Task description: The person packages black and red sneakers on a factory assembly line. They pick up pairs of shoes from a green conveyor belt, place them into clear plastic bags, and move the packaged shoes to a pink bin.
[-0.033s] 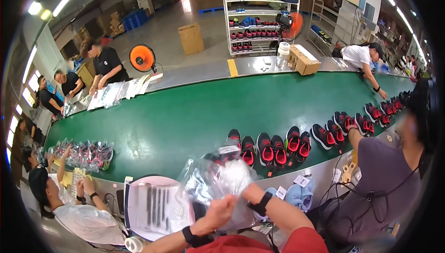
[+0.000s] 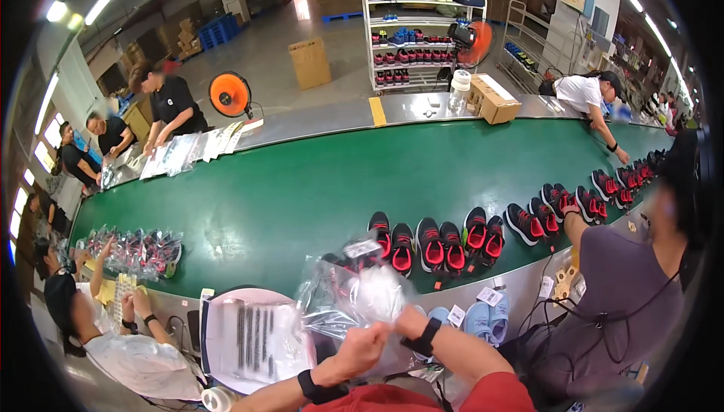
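A clear plastic bag hangs at the green conveyor's near edge, with dark shoes with pinkish red parts showing through its far end. My left hand is closed on the bag's near edge. Close beside it, my right hand also grips the gathered plastic, its fingertips partly hidden. A crumpled whitish, see-through bundle bulges just beyond my hands; whether it is plastic or paper I cannot tell. Beyond the bag, pairs of black shoes with red linings stand on the conveyor.
A pale bin with plastic bags stands left of my hands. Light blue shoes with tags sit to the right. Bagged shoes lie at the conveyor's left. Co-workers sit close on both sides; a carton stands across the belt.
My right hand has come slightly down toward my left hand. The bag and its whitish bundle have shifted a little nearer to me.
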Motion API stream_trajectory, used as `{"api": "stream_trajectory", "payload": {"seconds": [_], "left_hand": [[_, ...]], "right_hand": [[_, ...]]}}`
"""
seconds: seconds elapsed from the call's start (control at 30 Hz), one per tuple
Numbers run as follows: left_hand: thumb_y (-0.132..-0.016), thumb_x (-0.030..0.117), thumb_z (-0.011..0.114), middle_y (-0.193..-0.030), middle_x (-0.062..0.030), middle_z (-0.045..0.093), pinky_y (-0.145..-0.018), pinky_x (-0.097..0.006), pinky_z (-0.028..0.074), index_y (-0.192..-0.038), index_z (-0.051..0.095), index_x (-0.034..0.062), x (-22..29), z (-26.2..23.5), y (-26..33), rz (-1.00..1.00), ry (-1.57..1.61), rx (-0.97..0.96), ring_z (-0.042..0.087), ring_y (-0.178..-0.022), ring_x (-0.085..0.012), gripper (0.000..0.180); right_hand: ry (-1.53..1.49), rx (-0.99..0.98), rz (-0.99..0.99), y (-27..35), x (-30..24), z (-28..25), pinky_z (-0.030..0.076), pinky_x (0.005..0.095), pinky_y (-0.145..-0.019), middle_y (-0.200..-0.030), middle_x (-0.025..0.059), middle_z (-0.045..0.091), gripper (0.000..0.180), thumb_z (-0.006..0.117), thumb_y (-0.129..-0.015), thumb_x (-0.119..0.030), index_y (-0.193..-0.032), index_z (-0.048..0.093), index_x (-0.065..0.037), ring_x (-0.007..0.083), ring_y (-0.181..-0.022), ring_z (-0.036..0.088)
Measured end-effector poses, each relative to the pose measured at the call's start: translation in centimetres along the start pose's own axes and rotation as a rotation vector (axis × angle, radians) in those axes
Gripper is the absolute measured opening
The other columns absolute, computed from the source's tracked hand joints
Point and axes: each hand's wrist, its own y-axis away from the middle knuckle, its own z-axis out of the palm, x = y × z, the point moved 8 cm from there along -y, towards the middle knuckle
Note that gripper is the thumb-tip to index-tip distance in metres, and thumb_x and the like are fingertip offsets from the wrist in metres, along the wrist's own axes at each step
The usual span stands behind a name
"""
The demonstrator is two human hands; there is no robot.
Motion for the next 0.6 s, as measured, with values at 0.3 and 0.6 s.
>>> {"api": "stream_trajectory", "payload": {"seconds": [0.3, 0.6], "left_hand": [[-0.085, 0.007, 0.057, -0.061, 0.0045, 0.049, -0.047, -0.022, 0.034, -0.073, 0.054, 0.0022, -1.2, -11.0, -5.5, -0.078, 0.008, 0.080, 0.042, -0.053, -0.0045, 0.013], [-0.090, 0.016, 0.055, -0.057, 0.0084, 0.037, -0.035, -0.018, 0.025, -0.084, 0.047, 0.0141, -14.0, -13.7, -4.3, -0.709, 0.969, 0.345, 0.033, -0.042, -0.0006, 0.011]], "right_hand": [[-0.315, 0.113, 0.082, -11.4, -1.1, 3.3, 0.047, 0.0420, -0.065, -0.076, 0.0113, 0.063, 0.025, 0.056, -0.075, -0.027, -0.087, 0.063, -0.006, 0.0269, -0.069, 0.061], [-1.422, -0.180, 0.535, -4.1, -0.3, 8.3, 0.046, 0.0283, -0.064, -0.080, 0.0048, 0.057, 0.039, 0.055, -0.087, -0.036, -0.101, 0.059, 0.000, 0.0104, -0.068, 0.054]]}}
